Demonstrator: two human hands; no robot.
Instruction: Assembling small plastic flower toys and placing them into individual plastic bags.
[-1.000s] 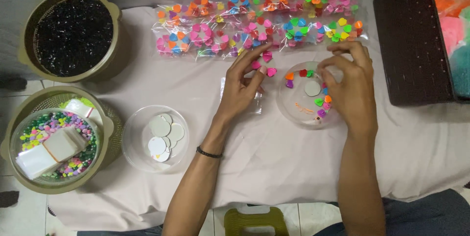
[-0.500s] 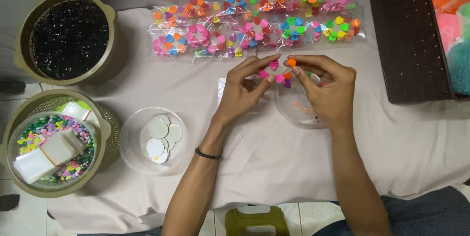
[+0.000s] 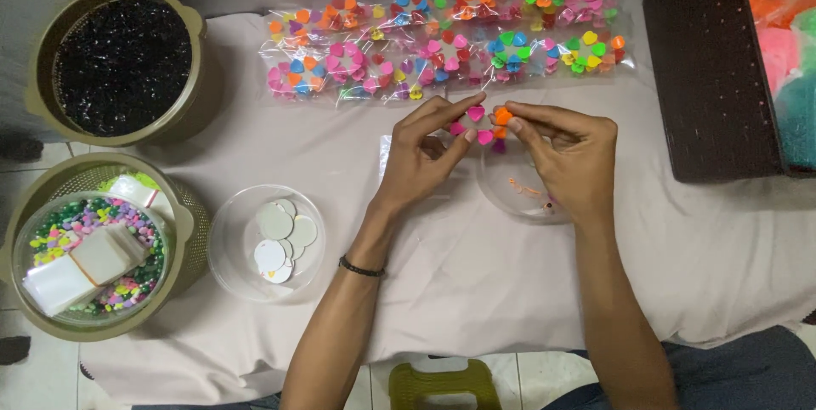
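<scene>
Item: heart-bead cluster (image 3: pixel 481 125), now lifted off the clear dish (image 3: pixel 520 193) at 6 o'clock; my left hand (image 3: pixel 422 159) and right hand (image 3: pixel 571 155) each pinch it in a closed grip.

Clear packets of coloured hearts (image 3: pixel 442 45) lie in rows along the table's far edge.

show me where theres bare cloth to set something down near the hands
Bare white cloth lies in front of the clear dish of white discs and between the forearms, and between that dish and the left hand. It is crowded along the top by the bagged hearts, and under the right hand by another clear dish.
</scene>
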